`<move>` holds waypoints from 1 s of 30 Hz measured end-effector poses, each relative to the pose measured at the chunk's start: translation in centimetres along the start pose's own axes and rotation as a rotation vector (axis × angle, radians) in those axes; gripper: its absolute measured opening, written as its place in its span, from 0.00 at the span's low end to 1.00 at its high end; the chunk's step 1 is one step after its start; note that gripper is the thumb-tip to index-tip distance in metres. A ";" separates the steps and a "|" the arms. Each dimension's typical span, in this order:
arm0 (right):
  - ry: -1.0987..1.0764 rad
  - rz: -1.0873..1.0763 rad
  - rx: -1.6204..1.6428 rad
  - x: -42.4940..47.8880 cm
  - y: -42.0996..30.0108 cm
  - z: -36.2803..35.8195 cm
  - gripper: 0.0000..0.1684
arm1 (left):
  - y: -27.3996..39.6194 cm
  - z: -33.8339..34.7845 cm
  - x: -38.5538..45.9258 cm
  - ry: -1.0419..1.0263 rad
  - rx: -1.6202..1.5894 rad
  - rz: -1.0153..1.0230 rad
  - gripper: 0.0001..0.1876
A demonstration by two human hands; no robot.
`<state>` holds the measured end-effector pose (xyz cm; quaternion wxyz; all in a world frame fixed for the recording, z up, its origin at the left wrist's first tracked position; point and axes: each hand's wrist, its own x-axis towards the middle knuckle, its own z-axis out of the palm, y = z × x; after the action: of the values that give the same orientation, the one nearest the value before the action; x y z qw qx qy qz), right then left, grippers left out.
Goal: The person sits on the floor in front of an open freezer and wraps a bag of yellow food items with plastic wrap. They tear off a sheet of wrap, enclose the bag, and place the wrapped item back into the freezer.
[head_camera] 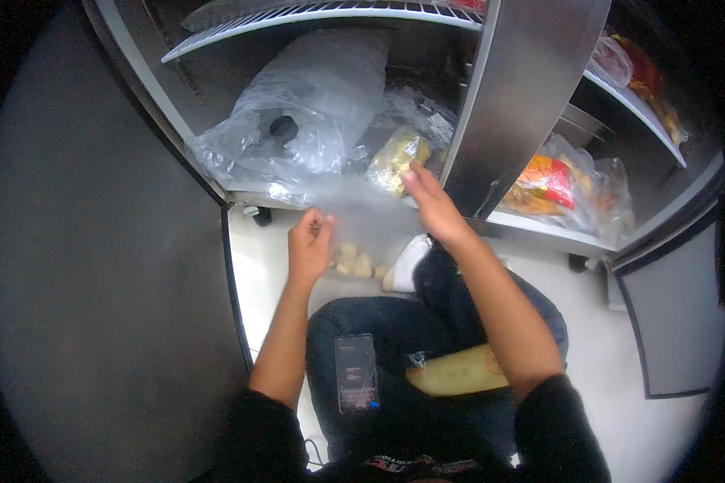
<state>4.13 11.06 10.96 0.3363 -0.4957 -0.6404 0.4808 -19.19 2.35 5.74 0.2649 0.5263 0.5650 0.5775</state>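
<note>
A clear plastic bag (371, 217), blurred, hangs in front of a refrigerator with pale chunks (355, 262) in its bottom. My left hand (310, 244) pinches the bag's left side between thumb and fingers. At its right side is my right hand (438, 208), fingers stretched out and slightly apart; whether it brushes the plastic is unclear. Just beyond those fingertips, a yellowish item in clear wrap (400, 160) rests on the refrigerator floor. Across my lap lie a phone (356, 374) with its screen lit and a long, pale green wrapped item (456, 371), partly hidden by my right forearm.
A large plastic bag (314, 115) fills the left compartment beneath a wire shelf (332, 13). Past the steel divider (528, 78), packaged food (547, 184) sits in the right compartment. Two doors stand ajar, a dark left door (109, 259) and a right door (670, 302).
</note>
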 end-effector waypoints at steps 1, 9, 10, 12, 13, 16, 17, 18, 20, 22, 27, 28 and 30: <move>-0.021 -0.027 0.194 -2.4 0.3 -1.1 0.55 | 1.1 0.2 0.0 -0.033 -0.110 -0.013 0.14; 0.192 -0.387 0.152 -13.3 -2.0 -5.1 0.53 | 9.8 3.4 -2.4 -0.255 -0.525 -0.174 0.10; 0.248 -0.352 0.172 -13.9 -2.4 -5.2 0.42 | 10.3 3.8 -2.9 -0.225 -0.615 -0.196 0.09; 0.114 -0.238 0.298 -14.6 -1.7 -7.0 0.34 | 11.3 4.3 -3.3 -0.255 -0.732 -0.256 0.06; 0.047 -0.184 0.358 -14.9 -1.2 -8.1 0.30 | 11.8 4.5 -3.5 -0.271 -0.792 -0.286 0.08; 0.113 -0.103 0.356 -16.7 -1.0 -8.8 0.17 | 11.3 4.6 -4.5 -0.293 -0.525 -0.105 0.24; 0.119 -0.062 0.391 -17.2 -1.2 -9.0 0.17 | 10.2 4.6 -4.7 -0.408 -0.534 -0.067 0.28; 0.126 -0.080 0.459 -17.5 -0.9 -9.2 0.16 | 9.6 4.6 -4.9 -0.527 -0.540 -0.031 0.32; 0.137 -0.119 0.596 -17.9 -0.4 -9.6 0.14 | 8.7 4.9 -5.0 -0.697 -0.538 -0.009 0.36; 0.131 -0.073 0.618 -18.7 -0.3 -10.5 0.17 | 10.4 5.6 -5.5 -0.798 -0.524 -0.043 0.35; 0.112 -0.058 0.520 -20.3 -0.7 -12.2 0.21 | 11.4 6.5 -6.4 -0.726 -0.478 -0.229 0.30; 0.126 -0.026 0.512 -20.6 -0.8 -12.3 0.20 | 11.8 6.7 -6.6 -0.704 -0.435 -0.254 0.28; 0.163 -0.041 0.454 -20.8 -0.4 -12.5 0.15 | 11.5 7.1 -6.9 -0.651 -0.409 -0.257 0.25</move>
<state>21.20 -5.32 16.15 0.4993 -0.4315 -0.4967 0.5637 -7.32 -3.75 12.97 0.5990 0.5433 0.3863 0.4435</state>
